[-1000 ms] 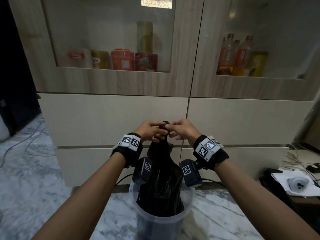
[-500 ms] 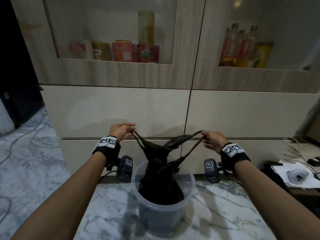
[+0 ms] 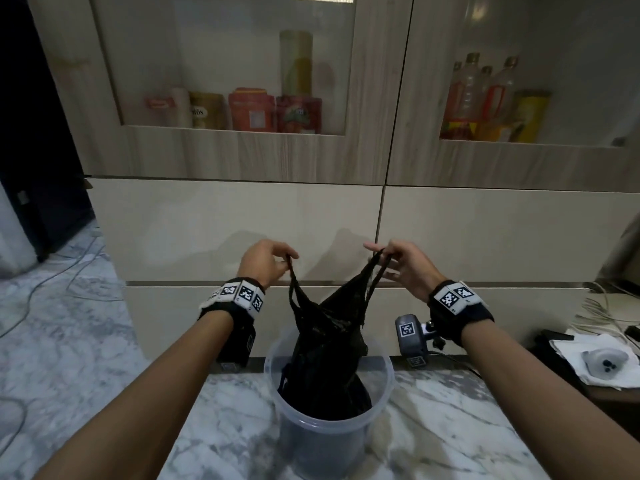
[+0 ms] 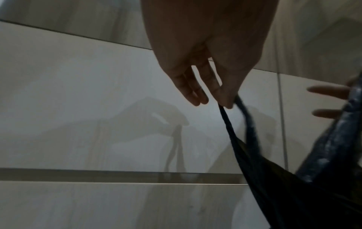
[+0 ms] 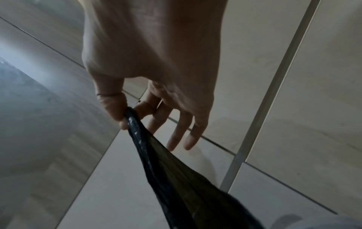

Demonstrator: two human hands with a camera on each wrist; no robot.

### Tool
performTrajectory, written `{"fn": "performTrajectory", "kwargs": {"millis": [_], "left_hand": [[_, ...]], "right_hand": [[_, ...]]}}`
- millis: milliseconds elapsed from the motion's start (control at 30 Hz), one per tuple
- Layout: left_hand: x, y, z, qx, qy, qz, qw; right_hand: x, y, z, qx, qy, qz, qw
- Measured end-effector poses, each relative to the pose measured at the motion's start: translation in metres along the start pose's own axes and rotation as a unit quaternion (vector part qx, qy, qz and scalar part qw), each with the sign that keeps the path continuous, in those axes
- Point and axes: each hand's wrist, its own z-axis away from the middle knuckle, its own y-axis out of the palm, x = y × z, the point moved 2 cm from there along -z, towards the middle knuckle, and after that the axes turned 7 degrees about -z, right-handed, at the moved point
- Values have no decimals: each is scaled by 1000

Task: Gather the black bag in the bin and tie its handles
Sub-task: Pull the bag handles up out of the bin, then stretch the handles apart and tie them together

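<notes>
Head view: black bag (image 3: pixel 325 358) is seated in clear bin (image 3: pixel 381 382) on counter (image 3: pixel 450 427), at 6 o'clock; one handle is pinched by left hand (image 3: pixel 265 263), one by right hand (image 3: pixel 403 268).
Left wrist: handle is pinched by thumb and fingertips (image 4: pixel 225 99).
Right wrist: same pinch is seen.

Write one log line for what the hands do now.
left hand: pinches handle | right hand: pinches handle | black plastic bag: in clear plastic bin, untied

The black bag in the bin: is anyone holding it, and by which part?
Yes. The left hand pinches one handle loop of the black bag, and the right hand pinches the other handle, both near the top.
</notes>
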Motion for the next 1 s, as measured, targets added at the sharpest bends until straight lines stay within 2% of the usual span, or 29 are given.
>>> {"fn": "performTrajectory", "kwargs": {"millis": [100, 200, 267, 333, 400, 466, 566, 700, 766, 899, 999], "left_hand": [[-20, 1, 2, 14, 16, 54, 998], [-30, 0, -1, 62, -45, 185, 980], [-34, 0, -2, 114, -94, 263, 953], [-39, 3, 0, 177, -144, 348, 909], [-41, 8, 3, 213, -194, 410, 866], [-39, 13, 2, 209, -218, 429, 851], [-30, 16, 0, 154, -252, 449, 843], [-7, 17, 0, 92, -300, 484, 817], [4, 16, 0, 86, -306, 486, 815], [15, 13, 3, 86, -309, 486, 813], [6, 12, 4, 129, -277, 500, 810]], "right_hand": [[3, 17, 0, 39, 3, 3, 999], [6, 27, 1, 70, -7, 29, 997], [7, 30, 1, 64, -13, 40, 997], [4, 32, -1, 42, -16, 62, 997], [1, 31, 0, 0, -32, 142, 989], [-4, 27, 0, -30, -52, 189, 980], [-12, 14, -5, -106, -45, 172, 978], [-12, -10, -13, -150, 9, -63, 987], [-9, -17, -12, -151, 23, -116, 982], [-12, -18, -5, -162, 26, -94, 982], [-8, -10, -3, -121, 35, -26, 992]]}}
